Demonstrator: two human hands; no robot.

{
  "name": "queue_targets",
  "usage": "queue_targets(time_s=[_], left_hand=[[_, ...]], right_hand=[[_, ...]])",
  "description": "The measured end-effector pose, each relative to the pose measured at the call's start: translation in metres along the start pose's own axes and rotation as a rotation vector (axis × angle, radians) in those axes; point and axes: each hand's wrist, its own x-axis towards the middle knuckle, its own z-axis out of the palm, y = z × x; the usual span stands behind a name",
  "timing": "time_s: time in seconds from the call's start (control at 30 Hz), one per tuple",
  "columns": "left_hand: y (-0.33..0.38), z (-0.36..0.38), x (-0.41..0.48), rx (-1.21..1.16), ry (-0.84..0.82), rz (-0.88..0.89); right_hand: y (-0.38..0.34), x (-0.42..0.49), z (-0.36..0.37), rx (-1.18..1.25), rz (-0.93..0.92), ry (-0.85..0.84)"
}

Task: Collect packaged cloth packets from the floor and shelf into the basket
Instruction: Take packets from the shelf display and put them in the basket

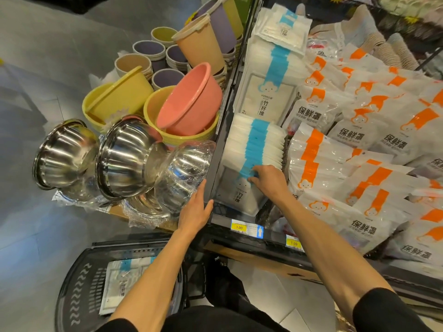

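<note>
White cloth packets with a blue stripe stand in rows on the shelf; the front packet (242,195) leans at the near end of its row (256,144). My right hand (266,179) curls its fingers over the top edge of that front packet at the blue stripe. My left hand (195,212) rests with straight fingers against the shelf's dark side post (215,149). A black basket (79,291) sits on the floor at the lower left with one cloth packet (117,286) lying in it, partly hidden by my left forearm.
Steel bowls (124,159) wrapped in film, pink and yellow plastic basins (189,101) and stacked buckets (203,44) crowd the floor left of the shelf. Orange-striped white packets (359,152) fill the shelf to the right. Price tags (247,228) line the shelf's front edge.
</note>
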Motion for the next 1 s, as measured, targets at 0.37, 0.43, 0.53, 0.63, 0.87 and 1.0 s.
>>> queue_targets(time_s=[0.37, 0.43, 0.53, 0.63, 0.87, 1.0], left_hand=[[0.021, -0.064, 0.009, 0.362, -0.266, 0.120], [0.030, -0.081, 0.005, 0.450, -0.261, 0.170], [0.044, -0.102, -0.007, 0.546, -0.176, 0.227], [0.054, -0.121, -0.021, 0.654, -0.111, 0.270], [0.065, -0.144, -0.056, 0.831, -0.038, 0.267], [0.058, -0.149, -0.082, 0.828, 0.014, 0.261]], right_hand=[[-0.016, -0.032, -0.017, -0.086, 0.019, 0.002], [-0.022, -0.043, -0.022, -0.132, 0.033, 0.004], [-0.034, -0.062, -0.024, -0.167, 0.039, 0.009], [-0.046, -0.082, -0.025, -0.177, 0.039, -0.044], [-0.074, -0.115, -0.041, -0.179, 0.018, -0.138], [-0.090, -0.134, -0.048, -0.197, -0.016, -0.133]])
